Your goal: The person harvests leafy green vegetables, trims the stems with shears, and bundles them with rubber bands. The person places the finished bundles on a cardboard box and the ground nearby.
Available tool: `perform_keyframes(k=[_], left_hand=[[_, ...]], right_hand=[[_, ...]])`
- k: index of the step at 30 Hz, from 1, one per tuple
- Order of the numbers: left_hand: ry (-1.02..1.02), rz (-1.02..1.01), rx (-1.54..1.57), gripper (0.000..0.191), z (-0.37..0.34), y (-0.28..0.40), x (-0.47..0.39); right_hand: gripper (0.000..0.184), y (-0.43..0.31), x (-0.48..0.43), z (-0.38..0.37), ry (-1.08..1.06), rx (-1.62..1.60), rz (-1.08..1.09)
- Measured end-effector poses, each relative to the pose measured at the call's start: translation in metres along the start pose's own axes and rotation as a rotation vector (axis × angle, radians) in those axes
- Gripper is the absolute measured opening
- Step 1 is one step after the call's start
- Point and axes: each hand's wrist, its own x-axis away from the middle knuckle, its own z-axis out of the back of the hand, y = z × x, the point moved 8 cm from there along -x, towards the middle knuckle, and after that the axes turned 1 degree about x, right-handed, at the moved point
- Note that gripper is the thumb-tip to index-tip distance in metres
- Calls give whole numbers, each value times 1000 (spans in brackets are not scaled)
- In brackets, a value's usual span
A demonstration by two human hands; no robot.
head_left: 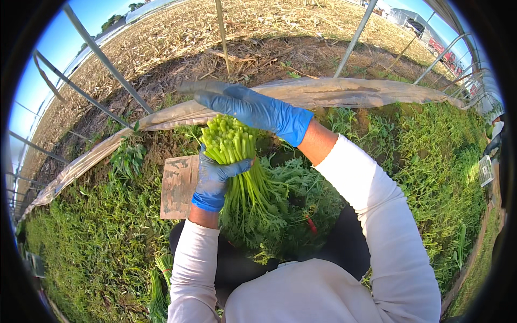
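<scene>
My left hand [216, 175], in a blue glove, is closed around a thick bunch of leafy green stalks [232, 147]. The cut ends point up and away from me, while the feathery leaves hang down towards my lap. Just beyond the cut ends, my right hand [246, 107] is stretched out flat in a dirty blue glove, its fingers extended to the left and nothing seen in it. Whether it touches the stalk ends I cannot tell. More cut greens [307, 185] lie between my knees, with a small red object [311, 224] among them.
A worn wooden board [175, 187] lies left of the bunch. Tied bundles of greens [164, 266] rest by my left elbow. Rolled plastic sheeting [331, 92] and metal greenhouse poles [355, 38] stand ahead. At the far right are part of another person [494, 139] and a pale crate [486, 170].
</scene>
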Motion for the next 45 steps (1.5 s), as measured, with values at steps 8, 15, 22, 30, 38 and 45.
perform_keyframes(k=[8, 15, 22, 30, 38, 45], left_hand=[[128, -122, 367, 54, 38, 60, -43], [49, -298, -191, 59, -48, 113, -84], [-112, -198, -251, 63, -104, 113, -107], [-497, -231, -504, 61, -267, 86, -155], [-1243, -294, -683, 118, -478, 19, -99], [-1437, -924, -1191, 99, -536, -9, -48]], right_hand=[[41, 76, 110, 77, 463, -30, -451], [60, 69, 140, 75, 497, -101, -493], [149, 72, 112, 65, 328, -42, -180], [129, 56, 157, 121, 965, -719, 45], [59, 40, 293, 216, 1552, -669, 233], [40, -11, 419, 259, 1857, -684, 584]])
